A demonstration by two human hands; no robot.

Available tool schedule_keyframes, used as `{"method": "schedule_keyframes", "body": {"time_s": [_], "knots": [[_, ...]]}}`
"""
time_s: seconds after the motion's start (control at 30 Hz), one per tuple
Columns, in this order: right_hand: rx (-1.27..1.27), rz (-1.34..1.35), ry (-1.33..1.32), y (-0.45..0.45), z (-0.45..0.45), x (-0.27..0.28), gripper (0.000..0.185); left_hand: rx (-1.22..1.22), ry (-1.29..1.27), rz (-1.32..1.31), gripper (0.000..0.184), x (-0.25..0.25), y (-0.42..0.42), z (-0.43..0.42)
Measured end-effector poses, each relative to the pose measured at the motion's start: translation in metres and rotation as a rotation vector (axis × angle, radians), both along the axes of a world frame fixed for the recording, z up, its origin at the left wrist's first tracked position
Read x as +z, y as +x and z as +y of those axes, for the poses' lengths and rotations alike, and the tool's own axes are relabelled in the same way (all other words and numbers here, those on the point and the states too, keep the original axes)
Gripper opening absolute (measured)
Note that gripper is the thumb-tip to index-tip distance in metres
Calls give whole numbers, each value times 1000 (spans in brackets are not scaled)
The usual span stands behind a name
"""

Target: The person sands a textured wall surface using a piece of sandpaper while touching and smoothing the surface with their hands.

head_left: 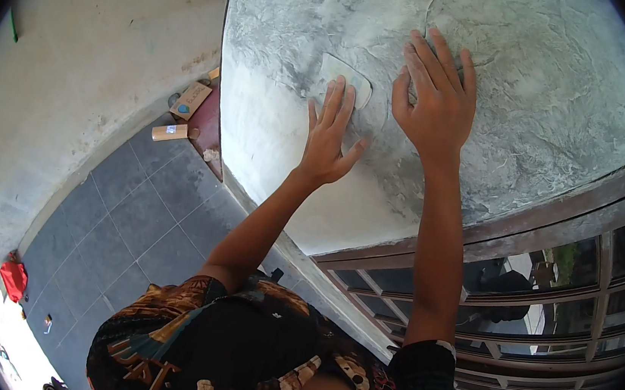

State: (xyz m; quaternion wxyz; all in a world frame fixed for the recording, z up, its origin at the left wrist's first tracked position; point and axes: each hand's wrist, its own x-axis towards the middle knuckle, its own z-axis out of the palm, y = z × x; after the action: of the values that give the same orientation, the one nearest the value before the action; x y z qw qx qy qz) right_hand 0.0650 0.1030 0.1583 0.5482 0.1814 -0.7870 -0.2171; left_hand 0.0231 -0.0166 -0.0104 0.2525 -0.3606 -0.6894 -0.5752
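Note:
In the head view, a grey, mottled wall surface [522, 87] with rough swirls and ridges fills the upper middle and right. My left hand [328, 137] reaches up to it with fingers stretched out and thumb apart. Its fingertips lie over the lower part of a thin, pale, flat piece [353, 80] with a rounded corner, which rests against the wall; I cannot tell its kind. Further right, my right hand [438, 105] lies flat on the rough grey area, fingers spread and nothing visible in it. A smoother, paler band of wall [259, 125] runs below and left of my left hand.
A brown-framed window [530, 294] with several panes is at the lower right. Grey floor tiles [126, 229] lie at left, beside another pale wall [106, 59]. A cardboard box [191, 99] and a tan cylinder [170, 132] stand near the corner. A red bag [13, 279] is at far left.

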Motion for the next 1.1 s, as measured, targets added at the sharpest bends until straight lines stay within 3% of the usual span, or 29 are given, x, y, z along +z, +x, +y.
{"method": "schedule_keyframes", "body": {"time_s": [0.13, 0.37, 0.5, 0.67, 0.8, 0.9, 1.03, 1.1], "knots": [[12, -11, -11, 0, -2, 0, 22, 72, 56, 123, 81, 69, -33, -6], [28, -7, -18, -1, -1, 1, 21, 29, -17, 9, 81, 1, 0, 2], [38, -18, -17, 1, -2, -1, 22, 89, 66, 123, 86, 67, -36, 1], [44, -15, -18, 2, -1, 1, 22, 2, -62, 3, 85, -5, 13, -1], [48, -20, -17, 1, 0, -1, 22, 76, 40, 90, 89, 37, -25, 0], [42, -18, -8, 3, -1, -1, 23, 99, 40, 138, 89, 41, -33, 2], [38, -20, -36, 2, -2, 0, 22, 20, -37, 50, 89, -21, 8, 9], [37, -14, -34, 2, -3, 2, 22, 35, -30, 73, 88, 21, -12, 0]]}}
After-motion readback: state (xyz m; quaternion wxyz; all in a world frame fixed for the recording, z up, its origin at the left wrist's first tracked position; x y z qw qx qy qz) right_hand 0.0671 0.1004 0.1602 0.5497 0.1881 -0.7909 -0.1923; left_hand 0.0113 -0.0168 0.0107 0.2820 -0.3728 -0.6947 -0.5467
